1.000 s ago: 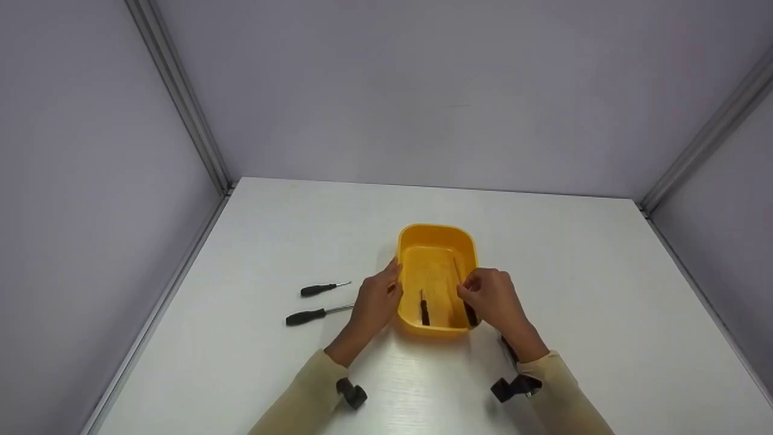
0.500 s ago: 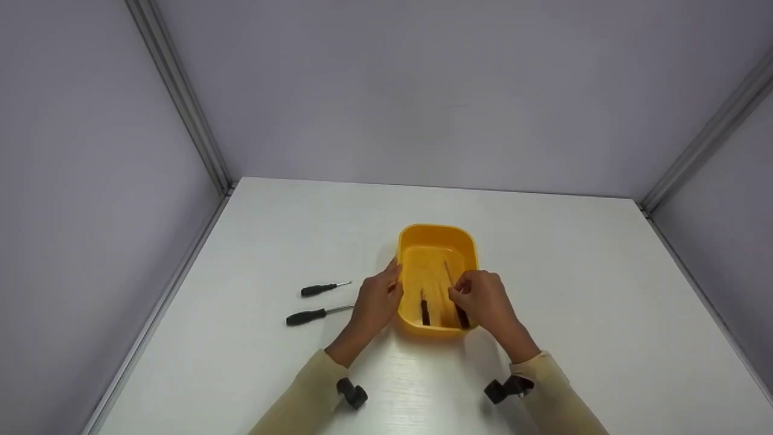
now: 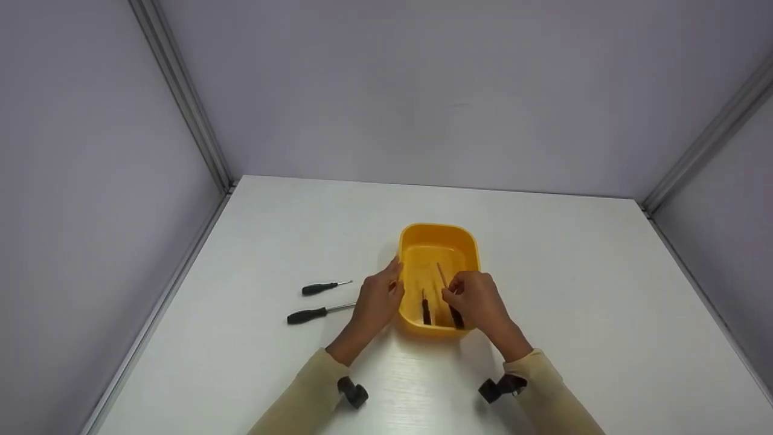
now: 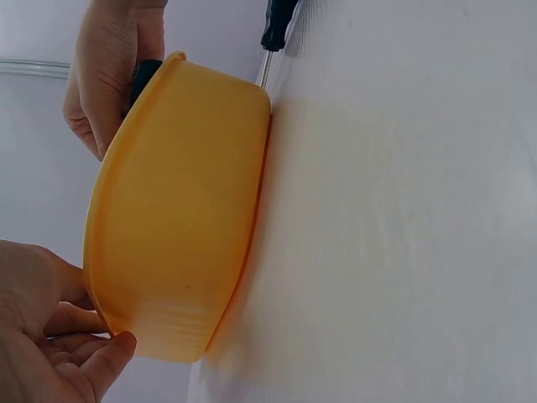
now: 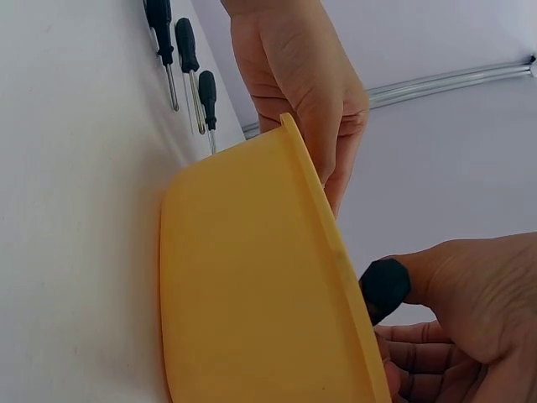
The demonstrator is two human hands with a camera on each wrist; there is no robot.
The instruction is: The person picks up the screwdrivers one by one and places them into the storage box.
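On the white table (image 3: 567, 290), two black-handled screwdrivers lie well left of the work: the smaller one (image 3: 325, 287) farther back, the longer one (image 3: 318, 313) nearer you, its tip running behind your left hand (image 3: 375, 302). That hand rests against the left wall of the yellow tub (image 3: 438, 237), fingers relaxed and holding nothing, steadying it from outside; the left wrist view shows the fingertips beside the tub's near corner.

Inside the tub, one short screwdriver (image 3: 425, 309) lies flat near the front wall. Just right of it, your right hand (image 3: 477, 300) pinches another screwdriver (image 3: 450, 296) by its black handle, the shaft angled up and back over the tub floor; the right wrist view shows the handle's butt (image 5: 384, 288) poking out past the rim between thumb and fingers.

To do this well, you should probably lower the handle end until the tool lies flat beside its neighbour before loosening your pinch, keeping it parallel so the two do not cross, and hold the tub braced so it does not slide.
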